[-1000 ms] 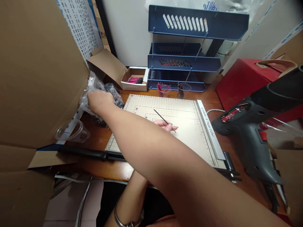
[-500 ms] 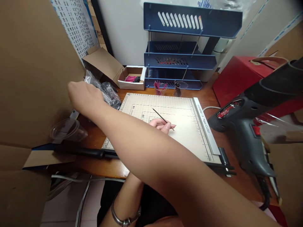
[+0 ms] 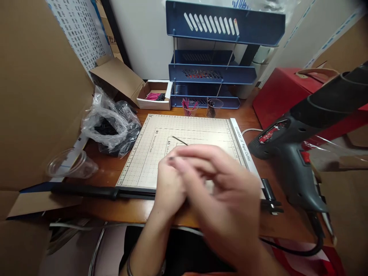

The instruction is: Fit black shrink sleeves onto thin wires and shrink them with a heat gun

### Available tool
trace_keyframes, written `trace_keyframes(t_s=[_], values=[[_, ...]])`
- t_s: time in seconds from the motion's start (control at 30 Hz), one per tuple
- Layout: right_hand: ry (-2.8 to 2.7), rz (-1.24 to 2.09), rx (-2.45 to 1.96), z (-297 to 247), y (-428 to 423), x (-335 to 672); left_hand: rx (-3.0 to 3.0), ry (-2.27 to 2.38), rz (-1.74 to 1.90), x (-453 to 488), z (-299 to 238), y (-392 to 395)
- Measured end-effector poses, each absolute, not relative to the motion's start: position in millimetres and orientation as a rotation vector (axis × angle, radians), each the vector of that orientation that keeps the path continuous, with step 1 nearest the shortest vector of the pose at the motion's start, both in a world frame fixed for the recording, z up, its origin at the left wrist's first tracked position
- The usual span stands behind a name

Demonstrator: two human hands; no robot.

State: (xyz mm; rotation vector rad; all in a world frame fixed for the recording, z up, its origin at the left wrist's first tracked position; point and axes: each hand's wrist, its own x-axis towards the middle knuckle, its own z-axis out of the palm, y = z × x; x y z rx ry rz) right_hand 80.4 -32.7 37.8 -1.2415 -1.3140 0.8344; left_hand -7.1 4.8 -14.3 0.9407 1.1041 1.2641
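Observation:
My left hand (image 3: 171, 180) is over the paper cutter, mostly behind my right hand. A thin dark stick (image 3: 179, 140), perhaps a wire, sticks out past its fingers. My right hand (image 3: 221, 191) is blurred in front of it, thumb and forefinger pinched on a small dark piece (image 3: 171, 158) too small to name. The two hands overlap, so my left fingers are largely hidden. Under them lies the cream gridded paper cutter (image 3: 146, 153), its black handle (image 3: 86, 190) pointing left. To the left, an open clear plastic bag (image 3: 106, 126) holds black pieces.
A heat gun (image 3: 296, 161) stands at the right, before a red box (image 3: 276, 92). Behind the cutter are cups of pink (image 3: 189, 107) and black (image 3: 211, 109) pieces, an open carton (image 3: 153, 103) and a blue tray rack (image 3: 212, 74). A clear tub (image 3: 73, 165) sits left.
My right hand has come back from the plastic bag to my left hand, with a small dark piece in its pinch. The view has shifted slightly; the bag now shows fully.

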Motion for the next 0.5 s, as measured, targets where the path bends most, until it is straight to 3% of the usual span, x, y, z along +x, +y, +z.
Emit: trace_keyframes(t_s=[0.1,0.5], values=[[-1.128,0.740,-1.287,20,-22,123,0.942,1.065,1.305,-5,-12,7],[-1.075,1.078,-1.245,-16,-9,140,0.886,1.028,1.327,-5,-11,6]])
